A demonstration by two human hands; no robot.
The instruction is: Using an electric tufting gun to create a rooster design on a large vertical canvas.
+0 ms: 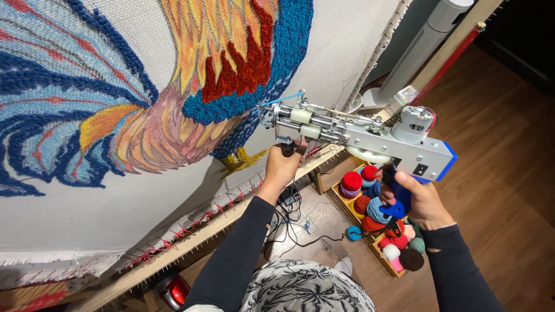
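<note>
Above both hands, the tufting gun [358,136] presses its needle into the stretched cloth [87,202]. Left hand [283,164] closed on the front handle steadies; right hand [419,202] wraps the blue grip.

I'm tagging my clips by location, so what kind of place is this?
Most likely a rug-tufting workshop: a tufting gun held in both hands against stretched cloth bearing a colourful yarn design, a wooden frame, and a tray of yarn balls on the wood floor.

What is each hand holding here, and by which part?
Both hold one tufting gun: the left hand grips its black front handle below the needle end; the right hand grips the blue rear grip.
</note>
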